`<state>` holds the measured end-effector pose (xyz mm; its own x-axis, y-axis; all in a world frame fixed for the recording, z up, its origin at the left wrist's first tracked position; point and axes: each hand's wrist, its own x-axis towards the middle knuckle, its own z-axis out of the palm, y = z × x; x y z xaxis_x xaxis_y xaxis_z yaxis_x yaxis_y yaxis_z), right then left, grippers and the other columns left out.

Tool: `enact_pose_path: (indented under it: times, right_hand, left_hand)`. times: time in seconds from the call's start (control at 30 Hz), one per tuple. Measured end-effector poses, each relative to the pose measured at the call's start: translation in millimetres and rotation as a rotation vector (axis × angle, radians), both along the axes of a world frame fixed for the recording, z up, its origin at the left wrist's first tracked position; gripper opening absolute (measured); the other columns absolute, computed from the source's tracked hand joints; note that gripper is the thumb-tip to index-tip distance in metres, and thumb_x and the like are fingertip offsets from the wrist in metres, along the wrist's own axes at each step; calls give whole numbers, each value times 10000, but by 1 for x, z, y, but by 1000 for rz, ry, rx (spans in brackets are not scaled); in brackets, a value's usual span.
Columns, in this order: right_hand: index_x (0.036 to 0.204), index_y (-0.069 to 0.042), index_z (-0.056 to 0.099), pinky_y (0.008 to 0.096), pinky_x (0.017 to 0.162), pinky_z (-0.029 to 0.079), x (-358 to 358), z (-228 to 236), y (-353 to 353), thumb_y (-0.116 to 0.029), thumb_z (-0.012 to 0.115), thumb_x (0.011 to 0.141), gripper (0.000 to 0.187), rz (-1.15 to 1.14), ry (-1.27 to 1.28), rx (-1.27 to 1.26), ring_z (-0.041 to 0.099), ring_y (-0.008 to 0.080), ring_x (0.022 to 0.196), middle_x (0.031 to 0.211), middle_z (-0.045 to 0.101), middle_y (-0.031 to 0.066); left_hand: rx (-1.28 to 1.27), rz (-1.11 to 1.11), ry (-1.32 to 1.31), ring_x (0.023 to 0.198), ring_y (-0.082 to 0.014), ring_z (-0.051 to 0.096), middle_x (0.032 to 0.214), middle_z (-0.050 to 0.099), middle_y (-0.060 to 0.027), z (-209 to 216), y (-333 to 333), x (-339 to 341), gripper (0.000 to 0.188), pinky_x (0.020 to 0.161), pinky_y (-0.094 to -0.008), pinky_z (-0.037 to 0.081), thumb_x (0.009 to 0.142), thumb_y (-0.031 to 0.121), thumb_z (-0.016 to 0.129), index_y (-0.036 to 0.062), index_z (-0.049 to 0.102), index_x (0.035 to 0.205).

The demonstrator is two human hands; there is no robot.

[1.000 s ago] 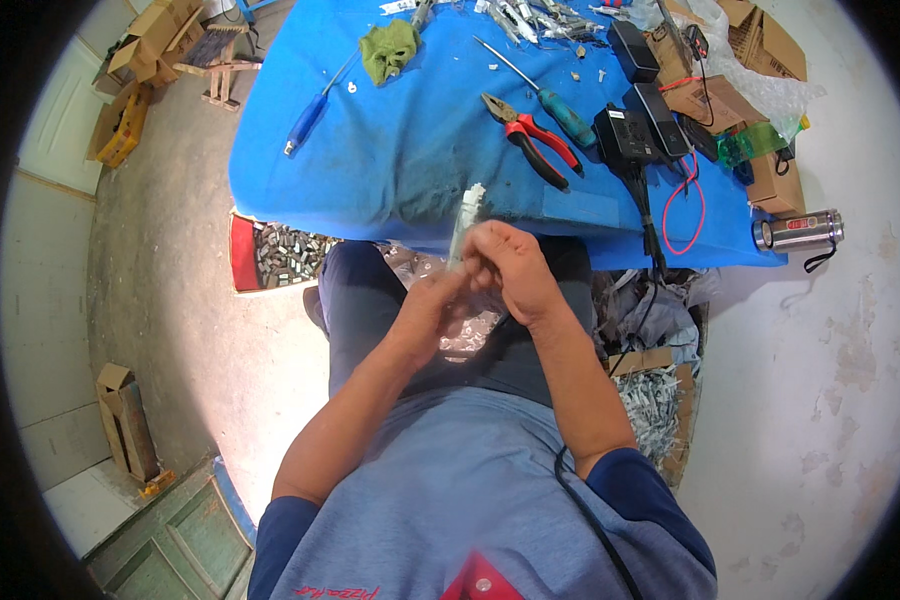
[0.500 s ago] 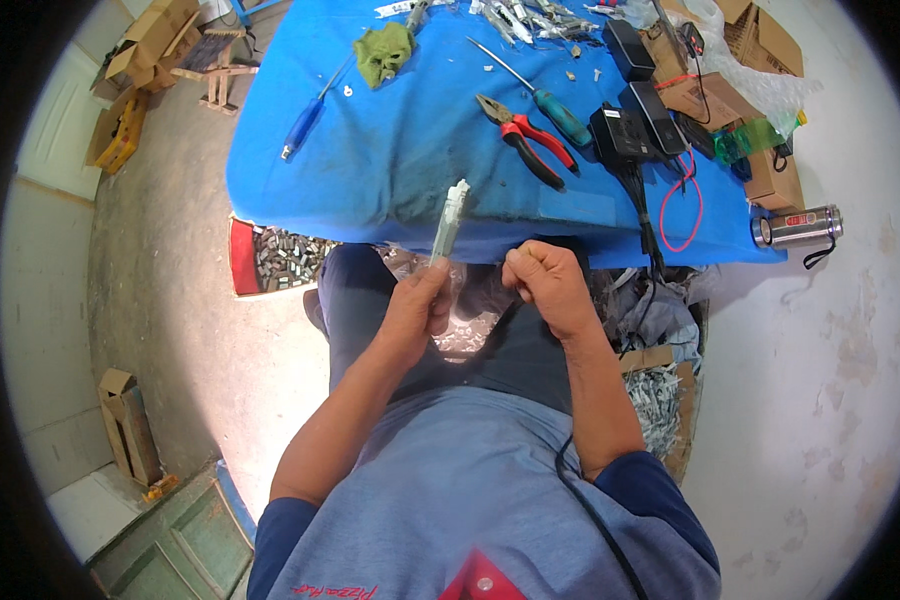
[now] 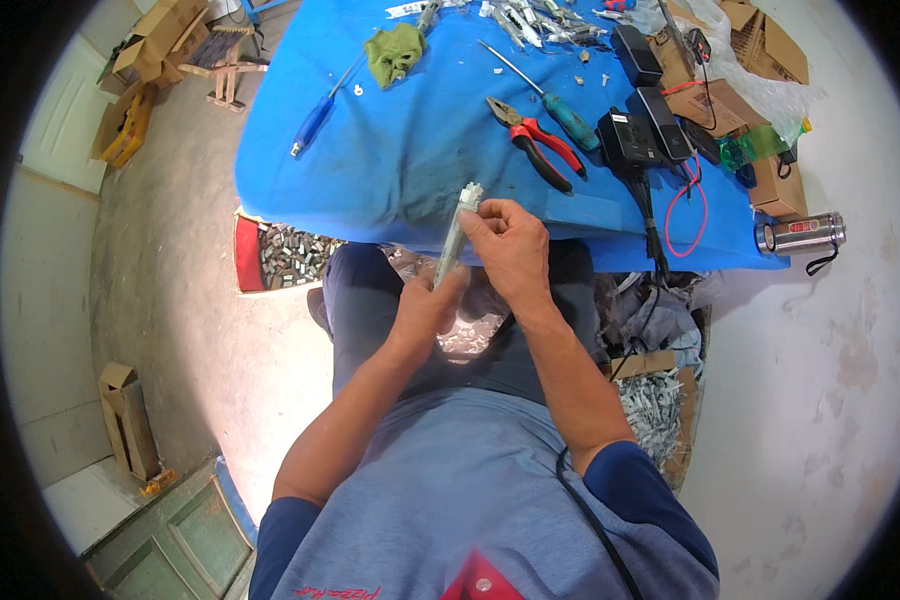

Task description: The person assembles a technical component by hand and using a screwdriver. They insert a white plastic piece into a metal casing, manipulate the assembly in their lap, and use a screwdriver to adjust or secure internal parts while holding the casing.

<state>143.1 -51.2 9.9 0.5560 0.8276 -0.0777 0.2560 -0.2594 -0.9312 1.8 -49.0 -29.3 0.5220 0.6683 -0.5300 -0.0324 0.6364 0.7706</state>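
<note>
Above my lap, at the table's near edge, I hold a slim whitish-grey strip-like part (image 3: 455, 238), tilted with its ragged white end up. My left hand (image 3: 430, 307) is closed round its lower end. The thumb and fingers of my right hand (image 3: 511, 250) pinch it near the top. Just beyond, on the blue cloth, lie pliers (image 3: 538, 143) with red and black handles and a green-handled screwdriver (image 3: 570, 122). A blue-handled screwdriver (image 3: 314, 125) lies farther left, by a crumpled green cloth (image 3: 393, 55).
The blue-covered table (image 3: 410, 160) bears a pile of whitish parts (image 3: 530, 22) at the back and black power adapters (image 3: 625, 138) with cables at right. A metal flask (image 3: 802, 234) lies at the right edge. Boxes of small metal pieces (image 3: 292, 255) and shredded-looking strips (image 3: 654, 412) stand below.
My right hand has moved up and left from beside the part and now grips its upper end. The left hand keeps its hold low on the part. The view has shifted slightly.
</note>
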Motion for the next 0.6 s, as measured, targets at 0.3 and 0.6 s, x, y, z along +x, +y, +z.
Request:
enact_pose_path:
  times: [0.3, 0.6]
  right_hand:
    - [841, 16, 597, 271, 588, 473, 10, -13, -5, -142, 695, 839, 186, 98, 230, 80, 585, 103, 632, 696, 634, 43]
    - [911, -68, 558, 230, 738, 510, 41, -9, -25, -167, 688, 882, 166, 387, 736, 10, 628, 107, 783, 856, 620, 29]
  left_hand:
    - [367, -37, 172, 575, -49, 428, 662, 498, 31, -17, -13, 7, 246, 506, -250, 338, 943, 268, 591, 26, 575, 898]
    - [118, -138, 46, 607, -94, 501, 695, 555, -8, 0, -11, -5, 311, 533, -261, 394, 912, 322, 617, 12, 598, 905]
